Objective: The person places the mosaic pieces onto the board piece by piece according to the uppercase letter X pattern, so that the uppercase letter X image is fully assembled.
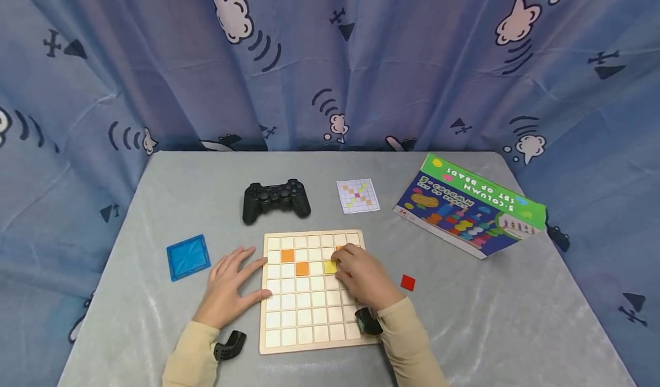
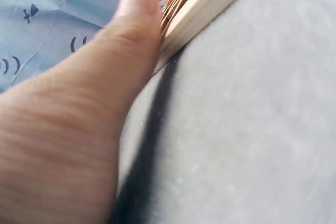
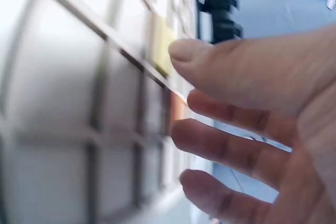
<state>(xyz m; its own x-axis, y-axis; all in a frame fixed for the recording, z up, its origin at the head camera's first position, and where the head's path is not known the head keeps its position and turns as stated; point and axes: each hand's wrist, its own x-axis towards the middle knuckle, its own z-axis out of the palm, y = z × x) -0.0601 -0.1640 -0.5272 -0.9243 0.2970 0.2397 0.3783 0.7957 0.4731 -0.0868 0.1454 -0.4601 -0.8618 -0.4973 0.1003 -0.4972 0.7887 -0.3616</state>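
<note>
Blue curtain (image 1: 289, 101) at 12 o'clock, behind grey table (image 1: 515, 318). Board (image 1: 309, 347) near 6; left hand (image 1: 226, 289), spread, touches its 9 o'clock edge, presumably steadying it. Right hand (image 1: 367, 277), loosely curled, at yellow tile (image 1: 330, 267), board's 1 o'clock; pinch: cannot tell. Card (image 1: 358, 196) beyond at 1, likely for viewing.

I am listing one pale gridded wooden board (image 1: 309, 347), lying flat. Two orange tiles (image 1: 287, 256) are occupying diagonally adjoining cells, upper left; one yellow tile (image 1: 330, 267) is lying right of them; a third orange tile (image 1: 340, 248) is showing, partly hidden.
</note>
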